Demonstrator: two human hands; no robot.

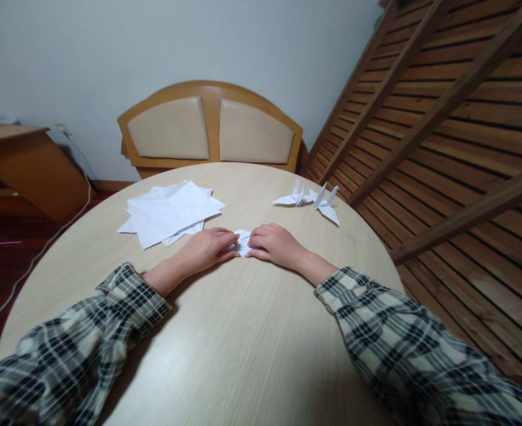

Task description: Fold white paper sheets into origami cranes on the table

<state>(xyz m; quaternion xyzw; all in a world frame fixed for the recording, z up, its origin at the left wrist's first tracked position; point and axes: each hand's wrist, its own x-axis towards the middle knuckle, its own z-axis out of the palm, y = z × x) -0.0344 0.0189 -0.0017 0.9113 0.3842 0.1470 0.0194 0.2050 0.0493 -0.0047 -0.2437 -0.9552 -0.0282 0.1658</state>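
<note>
A small folded piece of white paper lies on the table in front of me, partly covered by my fingers. My left hand grips its left side, fingers bent and thumb at the near edge. On the right side, my right hand holds it the same way with curled fingers. Only the middle of the folded paper shows between the two hands. Beyond my right hand stand two white paper cranes with wings spread. A loose stack of white paper sheets sits beyond my left hand.
The round pale wooden table carries everything. Behind it stands a wooden headboard with cream panels against the wall. A slatted wooden partition rises on the right. At left are a wooden desk and a white cable.
</note>
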